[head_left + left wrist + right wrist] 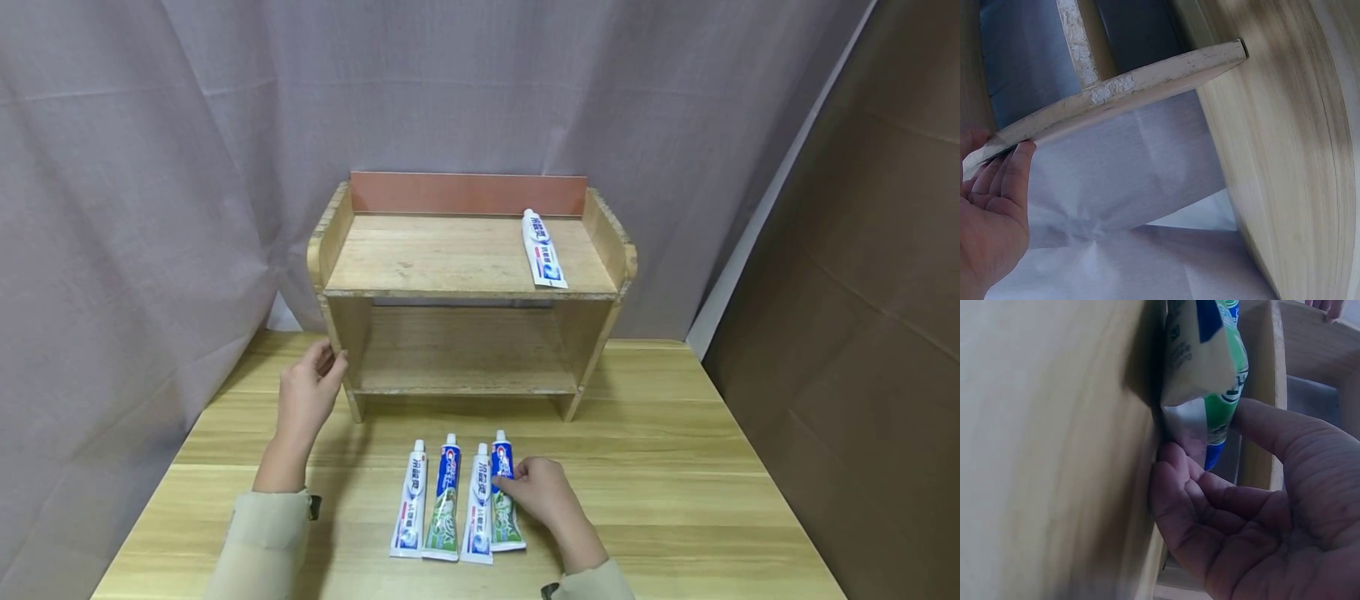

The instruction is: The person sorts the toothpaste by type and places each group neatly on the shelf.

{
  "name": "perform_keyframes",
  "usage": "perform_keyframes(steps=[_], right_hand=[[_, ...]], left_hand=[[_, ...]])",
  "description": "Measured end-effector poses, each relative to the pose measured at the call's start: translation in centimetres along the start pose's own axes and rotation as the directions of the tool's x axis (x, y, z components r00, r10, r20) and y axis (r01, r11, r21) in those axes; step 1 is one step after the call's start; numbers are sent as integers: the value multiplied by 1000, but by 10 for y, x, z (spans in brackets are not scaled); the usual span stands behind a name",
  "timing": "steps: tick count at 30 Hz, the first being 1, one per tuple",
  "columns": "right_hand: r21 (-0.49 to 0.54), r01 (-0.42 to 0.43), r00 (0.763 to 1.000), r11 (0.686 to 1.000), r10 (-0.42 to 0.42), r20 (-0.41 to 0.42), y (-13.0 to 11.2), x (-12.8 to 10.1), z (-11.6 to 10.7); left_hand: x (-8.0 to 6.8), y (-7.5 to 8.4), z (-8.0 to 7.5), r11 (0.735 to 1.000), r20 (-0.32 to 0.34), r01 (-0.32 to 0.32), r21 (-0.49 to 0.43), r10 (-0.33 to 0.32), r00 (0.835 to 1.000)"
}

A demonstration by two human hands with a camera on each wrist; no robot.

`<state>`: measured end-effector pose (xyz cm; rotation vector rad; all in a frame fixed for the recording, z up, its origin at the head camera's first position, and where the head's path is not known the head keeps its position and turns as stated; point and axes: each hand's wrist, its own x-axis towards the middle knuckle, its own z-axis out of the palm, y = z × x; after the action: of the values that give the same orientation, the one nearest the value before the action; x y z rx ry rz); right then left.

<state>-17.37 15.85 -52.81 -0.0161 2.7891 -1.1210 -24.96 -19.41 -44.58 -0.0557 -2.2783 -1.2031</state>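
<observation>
My left hand (307, 396) grips the left side panel of a small two-tier wooden shelf (465, 346). In the left wrist view its fingers and thumb lie on opposite faces of the panel (1166, 72). My right hand (547, 496) pinches a blue-and-green toothpaste tube (506, 525), the rightmost of a row in front of the shelf. Seen from the right wrist, thumb and fingertips sit at the sides of that tube (1225, 394). Left of it lie a white toothpaste tube (477, 521), another blue-and-green tube (444, 508) and another white tube (409, 508), caps toward the shelf.
One more white toothpaste tube (543, 250) lies on the shelf's upper board, toward its right end. A reddish-brown strip (468, 193) backs that board. The wooden table (675, 500) meets a grey curtain (450, 83) behind and a brown one (862, 292) at the right.
</observation>
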Motion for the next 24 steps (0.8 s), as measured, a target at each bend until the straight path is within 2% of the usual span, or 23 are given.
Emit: perform_keyframes(steps=[5,13,24], right_hand=[[-8,-11,1000,1000,12,24,0,-2,-1],[-8,8,1000,1000,-8,1,1,-2,0],[-23,15,1000,1000,-14,25,-1,0,1]], left_hand=[[0,0,1,1000,-2,-5,7,5,1000],[0,0,2,1000,-10,-14,-1,14,1000],[-1,1,0,1000,-5,-4,11,4,1000]])
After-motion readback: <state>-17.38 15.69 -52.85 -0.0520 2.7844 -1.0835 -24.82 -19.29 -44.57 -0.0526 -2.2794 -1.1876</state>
